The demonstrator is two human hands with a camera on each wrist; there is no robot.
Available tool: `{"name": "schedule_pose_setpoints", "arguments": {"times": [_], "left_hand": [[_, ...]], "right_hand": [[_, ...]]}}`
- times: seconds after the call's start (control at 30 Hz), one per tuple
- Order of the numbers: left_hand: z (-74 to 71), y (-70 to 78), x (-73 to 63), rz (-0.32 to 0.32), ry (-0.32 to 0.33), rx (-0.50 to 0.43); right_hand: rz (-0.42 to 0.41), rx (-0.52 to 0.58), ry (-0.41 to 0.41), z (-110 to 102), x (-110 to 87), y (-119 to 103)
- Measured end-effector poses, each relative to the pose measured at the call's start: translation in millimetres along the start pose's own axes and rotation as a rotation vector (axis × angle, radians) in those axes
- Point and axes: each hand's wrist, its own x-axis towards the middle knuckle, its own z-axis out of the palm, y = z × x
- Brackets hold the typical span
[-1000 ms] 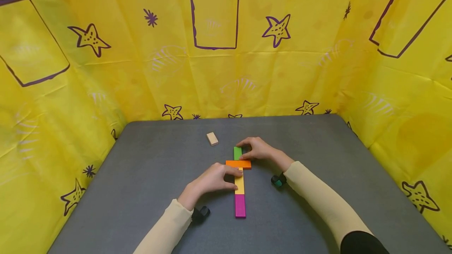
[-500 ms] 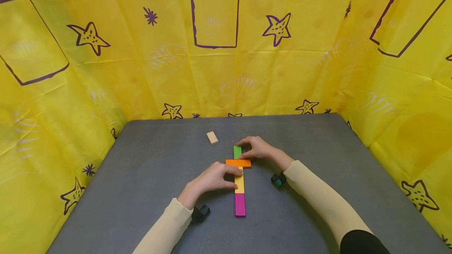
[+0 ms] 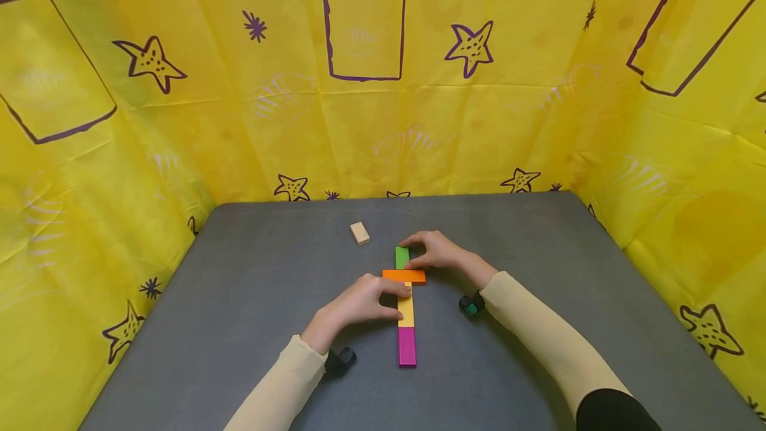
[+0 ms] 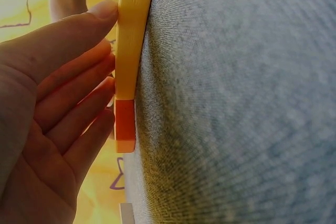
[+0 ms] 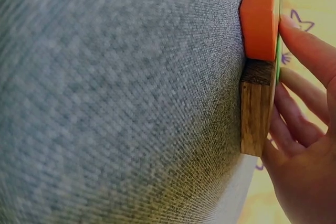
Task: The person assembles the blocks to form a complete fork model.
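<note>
My left hand [image 3: 365, 299] lies over the yellow block [image 3: 406, 311]; its fingers extend and the thumb tip rests on that block in the left wrist view. Yellow meets a magenta block [image 3: 407, 347] on the near side and an orange block [image 3: 403, 277] set crosswise on the far side. Beyond the orange one is a green block [image 3: 401, 257], with the thumb and finger of my right hand [image 3: 435, 250] at its right edge. In the right wrist view, a brown wooden block [image 5: 254, 114] sits beside the orange one, under the right hand's fairly straight fingers; that hand hides it from the head view.
A loose beige block [image 3: 360, 233] lies on the dark grey table [image 3: 269, 265], left of and beyond the row. A yellow patterned cloth [image 3: 371, 132] hangs behind the table and along both sides. Each wrist wears a dark strap device.
The head view has shifted very slightly. Both hands and all the blocks keep the same positions relative to one another.
</note>
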Motion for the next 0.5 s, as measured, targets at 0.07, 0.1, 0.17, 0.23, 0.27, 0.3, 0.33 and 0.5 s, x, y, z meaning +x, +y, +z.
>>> {"name": "schedule_pose_setpoints", "arguments": {"times": [0.07, 0.1, 0.17, 0.23, 0.27, 0.3, 0.33, 0.5], "left_hand": [[-0.1, 0.0, 0.4, -0.003, -0.001, -0.004], [-0.3, 0.0, 0.5, -0.005, -0.001, -0.005], [-0.4, 0.0, 0.9, -0.012, -0.003, -0.002], [-0.4, 0.0, 1.2, -0.010, 0.000, 0.003], [-0.7, 0.5, 1.2, -0.008, 0.002, 0.005], [-0.6, 0.5, 1.3, -0.008, 0.003, 0.007], [-0.5, 0.4, 1.4, -0.006, 0.004, 0.007], [-0.8, 0.2, 0.6, -0.010, 0.002, -0.002]], "right_hand": [[-0.002, 0.001, -0.001, -0.6, -0.4, -0.6], [0.000, 0.003, -0.001, -0.8, -0.5, -0.6], [0.004, 0.011, 0.001, -0.7, -0.9, -0.1], [0.017, 0.019, 0.023, 0.5, -2.1, 1.6], [0.029, 0.026, 0.040, 0.9, -3.3, 2.2], [0.045, 0.031, 0.062, 1.1, -4.7, 2.5], [0.060, 0.036, 0.087, 1.0, -6.7, 2.4], [0.084, 0.029, 0.218, -4.2, -19.2, -4.3]]}}
